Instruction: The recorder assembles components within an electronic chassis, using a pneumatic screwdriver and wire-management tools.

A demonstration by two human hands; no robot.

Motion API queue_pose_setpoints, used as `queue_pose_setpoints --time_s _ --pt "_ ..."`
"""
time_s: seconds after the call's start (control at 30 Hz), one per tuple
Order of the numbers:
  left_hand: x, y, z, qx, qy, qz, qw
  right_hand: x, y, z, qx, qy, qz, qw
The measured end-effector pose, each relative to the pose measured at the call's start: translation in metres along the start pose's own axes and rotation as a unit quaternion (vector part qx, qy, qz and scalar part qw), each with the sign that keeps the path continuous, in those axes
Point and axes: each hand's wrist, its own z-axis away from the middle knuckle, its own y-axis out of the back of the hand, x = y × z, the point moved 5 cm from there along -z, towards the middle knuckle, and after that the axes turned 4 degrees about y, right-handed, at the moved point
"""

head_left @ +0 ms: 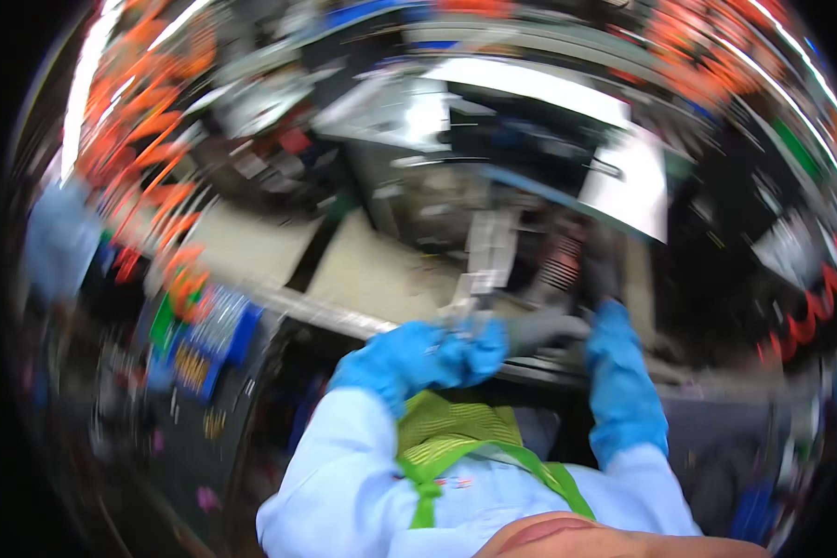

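Observation:
Motion smears the whole head view. My left hand, in a grey glove below a blue sleeve cover, reaches rightward over the bench's near edge. Its fingers are too blurred to read. Just beyond its cuff stands a silvery metal piece of unclear kind. My right hand, in a dark grey glove, stretches forward beside a dark, red-striped cylindrical thing. Whether it touches or grips that thing cannot be made out, as its fingers blend into the dark surroundings.
A pale bench top runs along the left. White sheets hang on a dark frame ahead. Orange coiled hoses hang at the far left, with more at the right. A blue bin stands at the lower left.

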Motion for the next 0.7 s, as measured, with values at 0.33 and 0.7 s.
queue_pose_setpoints --time_s 0.33,0.7 --pt "-0.051 -0.021 -0.008 0.056 0.211 0.089 0.972 0.012 0.03 0.001 0.036 -0.168 0.101 0.98" --pt "-0.066 -0.11 -0.023 -0.118 0.341 0.102 0.927 0.002 0.007 0.005 0.012 -0.092 0.101 0.991"
